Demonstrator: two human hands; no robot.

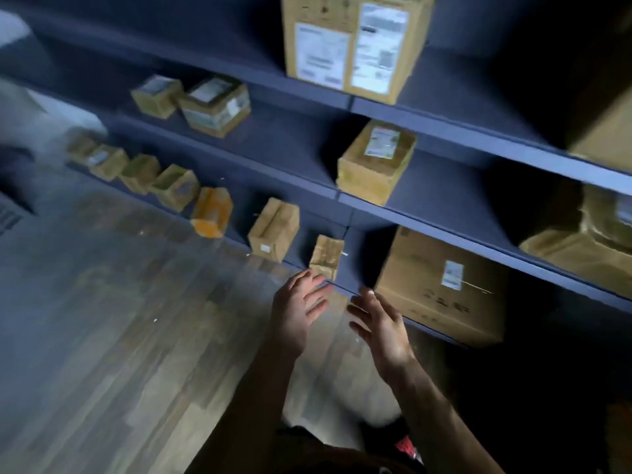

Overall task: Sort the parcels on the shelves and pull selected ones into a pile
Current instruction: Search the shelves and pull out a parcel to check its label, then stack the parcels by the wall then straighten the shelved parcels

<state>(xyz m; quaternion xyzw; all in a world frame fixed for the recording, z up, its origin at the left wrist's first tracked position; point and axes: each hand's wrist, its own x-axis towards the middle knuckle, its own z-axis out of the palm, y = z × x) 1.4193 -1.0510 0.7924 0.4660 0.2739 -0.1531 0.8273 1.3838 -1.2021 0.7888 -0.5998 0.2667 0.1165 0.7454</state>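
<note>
Parcel labels [381, 142] are blurred, text unreadable. Right-hand parcels [602, 131] are cut by the frame edge. Far-left parcels [82, 145] are smeared.

- This is a parcel storeroom or small warehouse, dimly lit.
- Long dark blue shelves [280, 148] run in tiers along one wall.
- Brown cardboard boxes [374, 165] of different sizes stand on them, spaced apart.
- Many carry white shipping labels [382, 142].
- A row of small boxes [174, 188] lines the lowest shelf, close to the floor [102, 319].
- The floor is wood-patterned planks.
</note>
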